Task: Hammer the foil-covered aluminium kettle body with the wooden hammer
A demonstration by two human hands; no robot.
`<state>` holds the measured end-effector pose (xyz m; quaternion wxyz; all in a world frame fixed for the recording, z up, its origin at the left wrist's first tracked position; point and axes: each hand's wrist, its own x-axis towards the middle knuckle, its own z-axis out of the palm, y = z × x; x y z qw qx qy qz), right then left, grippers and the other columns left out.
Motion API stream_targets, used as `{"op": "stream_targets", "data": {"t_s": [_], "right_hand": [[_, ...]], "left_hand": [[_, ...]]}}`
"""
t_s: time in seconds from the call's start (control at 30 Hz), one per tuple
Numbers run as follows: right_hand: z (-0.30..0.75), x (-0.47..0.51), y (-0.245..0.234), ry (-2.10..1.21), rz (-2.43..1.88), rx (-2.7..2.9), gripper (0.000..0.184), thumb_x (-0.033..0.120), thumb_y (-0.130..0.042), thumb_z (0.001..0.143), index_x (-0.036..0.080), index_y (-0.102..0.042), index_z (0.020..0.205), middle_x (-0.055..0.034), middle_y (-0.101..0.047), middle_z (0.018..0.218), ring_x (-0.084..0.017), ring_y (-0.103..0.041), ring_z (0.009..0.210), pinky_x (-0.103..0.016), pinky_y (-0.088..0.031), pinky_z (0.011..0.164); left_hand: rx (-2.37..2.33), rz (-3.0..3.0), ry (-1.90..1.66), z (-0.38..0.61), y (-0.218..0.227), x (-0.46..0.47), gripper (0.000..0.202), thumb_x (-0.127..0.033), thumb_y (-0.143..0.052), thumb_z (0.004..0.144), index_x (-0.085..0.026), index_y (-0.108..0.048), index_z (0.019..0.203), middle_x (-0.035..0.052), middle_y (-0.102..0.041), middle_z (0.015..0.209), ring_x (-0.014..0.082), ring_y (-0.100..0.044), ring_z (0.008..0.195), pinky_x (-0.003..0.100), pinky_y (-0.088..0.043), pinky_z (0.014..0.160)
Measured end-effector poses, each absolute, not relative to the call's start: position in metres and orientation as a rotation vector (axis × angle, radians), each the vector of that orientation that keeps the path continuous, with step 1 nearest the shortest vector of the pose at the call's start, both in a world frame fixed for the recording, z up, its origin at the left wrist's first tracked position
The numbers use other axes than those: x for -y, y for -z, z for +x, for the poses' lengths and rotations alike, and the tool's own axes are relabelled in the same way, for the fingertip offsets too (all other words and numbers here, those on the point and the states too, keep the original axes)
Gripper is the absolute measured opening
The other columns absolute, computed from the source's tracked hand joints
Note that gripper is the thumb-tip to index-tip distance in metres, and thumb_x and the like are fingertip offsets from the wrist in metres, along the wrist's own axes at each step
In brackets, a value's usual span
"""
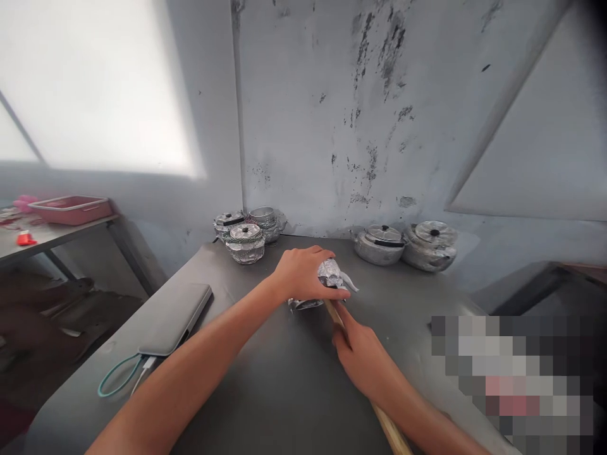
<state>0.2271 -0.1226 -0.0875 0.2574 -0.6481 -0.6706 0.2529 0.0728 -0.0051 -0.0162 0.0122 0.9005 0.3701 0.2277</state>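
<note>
My left hand is wrapped over a crumpled silver, foil-like object in the middle of the table, with a pale curved piece sticking out on its right. Part of that object is under my palm, and its exact kind is hard to make out. A silvery rim shows just below the same hand. Close by on the right, my right hand grips a long wooden stick. The stick runs under my forearm, and its upper end meets the silver object near my left thumb.
Several small lidded silver pots stand at the table's back left, and two more pots at the back right by the stained wall. A grey power bank with cables lies on the left. A red basket sits on another table.
</note>
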Motion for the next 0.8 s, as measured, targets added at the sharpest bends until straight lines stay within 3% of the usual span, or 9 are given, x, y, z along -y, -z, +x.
{"op": "stream_targets", "data": {"t_s": [0.27, 0.6, 0.8], "right_hand": [[0.2284, 0.1203, 0.0898, -0.637, -1.718, 1.877, 0.046, 0.025, -0.031, 0.099, 0.019, -0.049, 0.141, 0.0004, -0.058, 0.069, -0.020, -0.055, 0.059, -0.028, -0.034, 0.060], [0.2282, 0.1187, 0.0930, -0.615, -1.712, 1.834, 0.046, 0.026, -0.032, 0.099, 0.020, -0.047, 0.143, -0.0009, -0.062, 0.071, -0.021, -0.060, 0.064, -0.028, -0.036, 0.062], [0.2280, 0.1191, 0.0938, -0.599, -1.716, 1.839, 0.047, 0.025, -0.034, 0.099, 0.019, -0.048, 0.143, 0.0013, -0.057, 0.065, -0.019, -0.056, 0.056, -0.027, -0.035, 0.058]], "left_hand": [[-1.145, 2.818, -0.730, 0.0738, 0.0161, 0.0056, 0.083, -0.087, -0.057, 0.070, -0.031, -0.059, 0.132, 0.0017, -0.067, 0.130, 0.0279, -0.068, 0.106, 0.040, -0.052, 0.090], [-1.162, 2.824, -0.725, 0.0742, 0.0175, 0.0059, 0.084, -0.087, -0.056, 0.070, -0.031, -0.058, 0.132, 0.0016, -0.067, 0.128, 0.0280, -0.068, 0.105, 0.040, -0.051, 0.090], [-1.158, 2.828, -0.706, 0.0745, 0.0163, 0.0074, 0.085, -0.087, -0.056, 0.070, -0.031, -0.057, 0.133, 0.0031, -0.066, 0.130, 0.0285, -0.067, 0.107, 0.039, -0.051, 0.089]]}}
